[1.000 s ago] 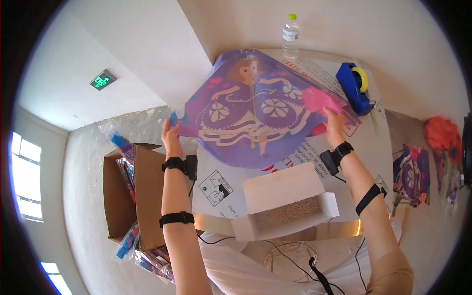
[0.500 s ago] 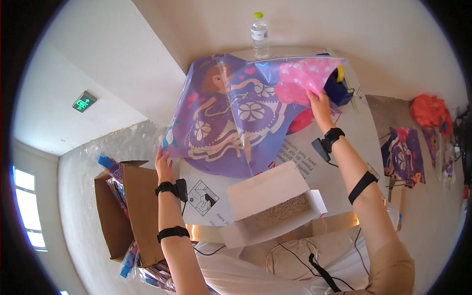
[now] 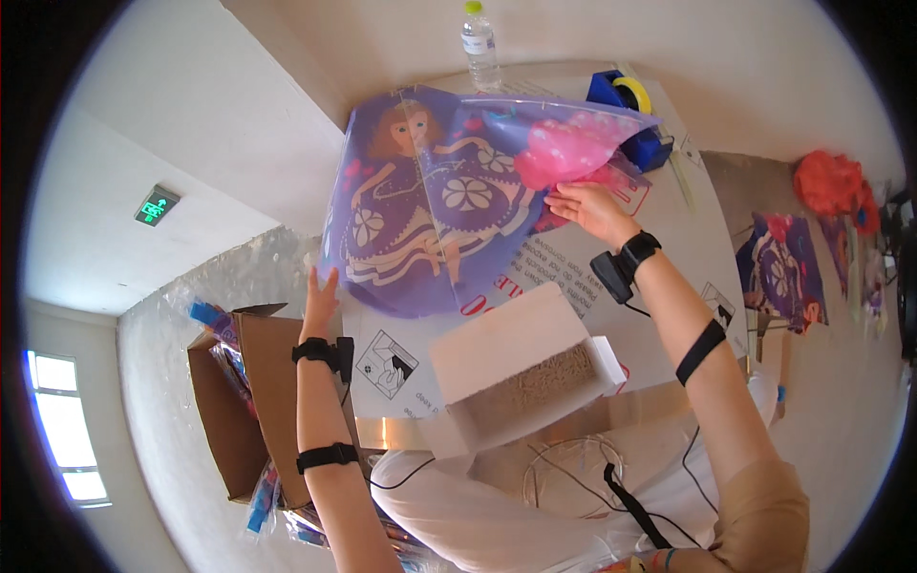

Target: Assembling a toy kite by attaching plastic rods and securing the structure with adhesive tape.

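A thin, shiny purple plastic sheet (image 3: pixel 411 205) printed with a doll in a wide dress and pink shapes is spread over the far half of the table. A fold line runs down its middle, and its right side is slightly lifted. At its lower left edge is my left hand (image 3: pixel 321 304), fingers apart and holding nothing. Beside the pink lower edge on the right, my right hand (image 3: pixel 590 208) has its fingers stretched toward the sheet; whether they touch it is hard to tell. Some dark pink printed film (image 3: pixel 554 222) shows from underneath.
An open white box (image 3: pixel 497 349) with shredded filler stands at the near edge. A blue tape dispenser (image 3: pixel 648 151) with yellow tape and a water bottle (image 3: pixel 480 53) are at the back. Left of the table stands a brown carton (image 3: pixel 287 401); printed sheets (image 3: pixel 783 272) hang at right.
My right hand has come away from the sheet's pink part and moved down and left. The sheet's right side has dropped lower, uncovering more of the tape dispenser. My left hand's fingers have spread.
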The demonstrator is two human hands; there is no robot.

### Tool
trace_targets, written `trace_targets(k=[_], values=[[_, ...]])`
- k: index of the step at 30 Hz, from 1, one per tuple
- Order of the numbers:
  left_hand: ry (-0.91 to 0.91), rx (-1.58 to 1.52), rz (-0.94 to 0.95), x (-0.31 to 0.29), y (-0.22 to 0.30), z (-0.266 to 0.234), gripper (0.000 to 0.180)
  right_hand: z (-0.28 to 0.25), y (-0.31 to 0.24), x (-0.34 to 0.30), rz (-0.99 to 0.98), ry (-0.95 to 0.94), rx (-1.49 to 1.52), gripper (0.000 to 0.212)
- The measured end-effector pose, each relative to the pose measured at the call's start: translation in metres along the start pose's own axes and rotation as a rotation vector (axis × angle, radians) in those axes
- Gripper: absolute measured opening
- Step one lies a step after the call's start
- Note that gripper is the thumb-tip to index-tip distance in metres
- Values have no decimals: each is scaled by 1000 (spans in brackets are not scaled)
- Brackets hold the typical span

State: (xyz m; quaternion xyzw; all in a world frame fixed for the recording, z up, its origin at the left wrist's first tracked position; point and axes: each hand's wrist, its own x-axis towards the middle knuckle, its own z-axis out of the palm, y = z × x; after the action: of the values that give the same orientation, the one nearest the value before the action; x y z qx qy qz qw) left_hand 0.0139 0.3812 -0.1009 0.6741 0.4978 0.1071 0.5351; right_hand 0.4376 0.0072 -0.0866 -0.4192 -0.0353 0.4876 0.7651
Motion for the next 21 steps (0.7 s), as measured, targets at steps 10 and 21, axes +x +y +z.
trace_targets(k=[10,21], values=[[-108,390,360,-196,78,160,67,-25,24,-250,-303,91,-744,63],[142,25,-51,-339,64,193,79,32,111,-311,-242,23,-682,78]])
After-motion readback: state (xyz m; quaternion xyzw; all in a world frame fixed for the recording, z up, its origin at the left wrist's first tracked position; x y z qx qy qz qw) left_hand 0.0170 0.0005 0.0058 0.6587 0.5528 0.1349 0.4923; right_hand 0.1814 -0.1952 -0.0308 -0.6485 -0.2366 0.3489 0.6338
